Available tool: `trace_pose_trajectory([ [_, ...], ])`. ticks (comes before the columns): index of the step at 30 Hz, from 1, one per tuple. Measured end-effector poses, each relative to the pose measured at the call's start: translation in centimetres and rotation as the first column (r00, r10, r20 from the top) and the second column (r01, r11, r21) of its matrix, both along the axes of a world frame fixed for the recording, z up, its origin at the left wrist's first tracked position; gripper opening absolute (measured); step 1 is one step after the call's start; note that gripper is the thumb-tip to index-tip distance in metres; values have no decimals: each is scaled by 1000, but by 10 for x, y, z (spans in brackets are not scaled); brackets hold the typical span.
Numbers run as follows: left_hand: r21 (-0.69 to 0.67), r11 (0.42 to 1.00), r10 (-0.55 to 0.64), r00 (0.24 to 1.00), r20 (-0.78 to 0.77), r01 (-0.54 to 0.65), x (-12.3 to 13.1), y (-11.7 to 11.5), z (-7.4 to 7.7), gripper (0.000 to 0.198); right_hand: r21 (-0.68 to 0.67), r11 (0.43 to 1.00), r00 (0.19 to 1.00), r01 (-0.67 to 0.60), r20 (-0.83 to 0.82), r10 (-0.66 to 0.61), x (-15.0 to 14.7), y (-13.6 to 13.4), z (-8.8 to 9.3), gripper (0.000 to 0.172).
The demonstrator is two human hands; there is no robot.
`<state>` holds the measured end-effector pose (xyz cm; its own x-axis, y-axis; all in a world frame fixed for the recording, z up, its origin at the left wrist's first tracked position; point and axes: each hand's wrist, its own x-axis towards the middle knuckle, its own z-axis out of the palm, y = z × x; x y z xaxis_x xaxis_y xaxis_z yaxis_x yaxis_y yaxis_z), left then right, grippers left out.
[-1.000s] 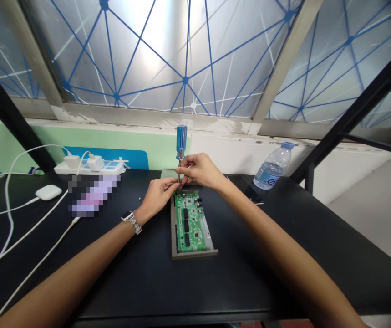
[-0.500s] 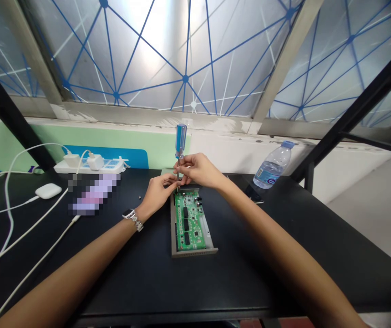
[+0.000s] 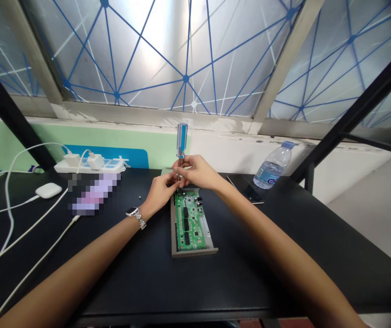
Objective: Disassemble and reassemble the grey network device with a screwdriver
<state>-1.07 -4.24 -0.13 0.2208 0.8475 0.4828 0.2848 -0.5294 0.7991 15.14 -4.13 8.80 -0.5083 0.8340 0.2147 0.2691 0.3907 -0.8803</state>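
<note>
A screwdriver (image 3: 181, 140) with a clear and blue handle stands upright over the far left corner of a green circuit board (image 3: 191, 223). The board lies in a shallow metal case (image 3: 174, 232) on the black table. My right hand (image 3: 198, 171) is closed round the screwdriver's shaft, just below the handle. Lower down, my left hand (image 3: 163, 192) pinches at the shaft's bottom end, close to the board. Fingers cover the screwdriver's tip, so whether a screw sits under it cannot be seen.
A tiny screw-like piece (image 3: 139, 197) lies left of my left hand. Further left are a pixelated phone (image 3: 94, 196), a white charging case (image 3: 48, 191), cables and a power strip (image 3: 109, 165). At right, a dark phone (image 3: 246, 189) lies beside a water bottle (image 3: 272, 166).
The screwdriver's handle has turned, its stripes now facing differently, and it leans slightly less. My left hand and wrist have shifted a little right. More of the dark phone shows beyond my right forearm.
</note>
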Motion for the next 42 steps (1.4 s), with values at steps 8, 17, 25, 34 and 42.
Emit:
trace_pose_trajectory([
  [8,-60,996,-64,995,78,68,2,2,-2,26,-7,1000,999,26,-40,-27,-4,6,-9,18],
  [17,-165,973,-136,980,147,160,-9,-6,8,29,22,995,993,93,-70,-92,6,10,-6,25],
  [25,-134,979,-135,983,126,152,-15,-4,6,30,-28,997,996,70,-47,-72,8,7,2,14],
  [34,-76,994,-73,994,86,79,-13,-1,6,26,-64,997,999,45,-26,-46,8,3,8,7],
  [42,-42,993,-105,992,67,108,-9,1,4,24,-70,998,999,9,-37,-12,5,3,3,9],
])
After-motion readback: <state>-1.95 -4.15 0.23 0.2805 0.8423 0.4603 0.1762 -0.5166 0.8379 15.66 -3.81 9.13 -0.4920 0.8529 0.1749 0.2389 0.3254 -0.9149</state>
